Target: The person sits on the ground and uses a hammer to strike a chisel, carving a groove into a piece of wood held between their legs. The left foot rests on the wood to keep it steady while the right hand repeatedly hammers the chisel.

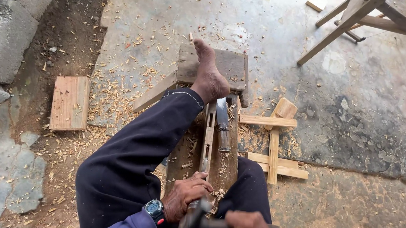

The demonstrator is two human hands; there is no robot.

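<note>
Concrete floor (180,17) littered with wood shavings: much cutting done already, by look of it.
Low wooden table (226,163) straddled by person; bare foot (208,73) braces far end.
Slotted wooden strip (207,137) lies on table, long axis pointing away from person toward foot; further slots likely remain.
Big knife (222,121) rests alongside, parallel.
Left hand (185,196) closed on chisel (204,165), tip on strip's near end.
Right hand (244,224) closed on hammer (198,218).

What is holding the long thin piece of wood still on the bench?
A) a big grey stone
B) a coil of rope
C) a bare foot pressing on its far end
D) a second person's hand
C: a bare foot rests over the far end of the long thin piece of wood on the bench, with no stone, rope or other person on it.
</note>
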